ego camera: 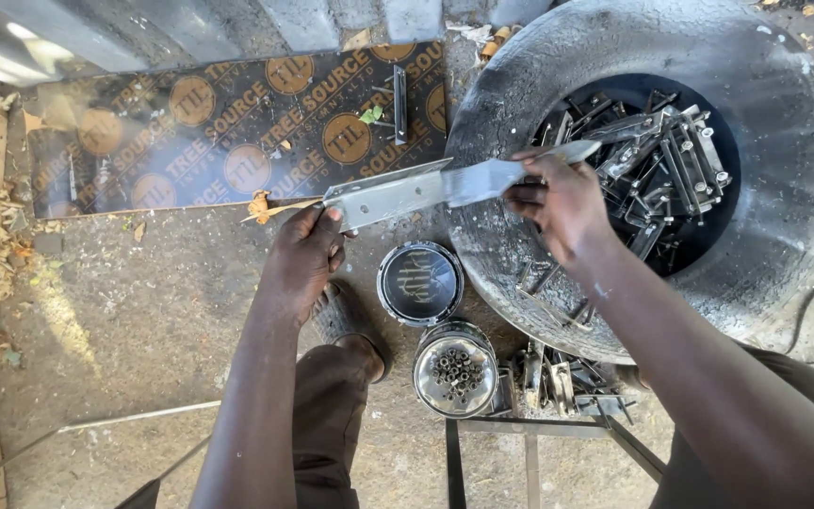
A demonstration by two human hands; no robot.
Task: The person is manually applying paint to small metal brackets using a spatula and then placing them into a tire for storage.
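Holding a long metal strip (445, 186) level above the tyre (784, 141) rim, the left hand (301, 259) and right hand (562, 203) close their fingers on its ends, probably to inspect it.

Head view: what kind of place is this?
Likely an outdoor metal workshop: an old tyre filled with steel brackets, tins of small parts on dirt ground, both hands holding a steel strip.

Metal brackets (657, 170) inside tyre (784, 123)
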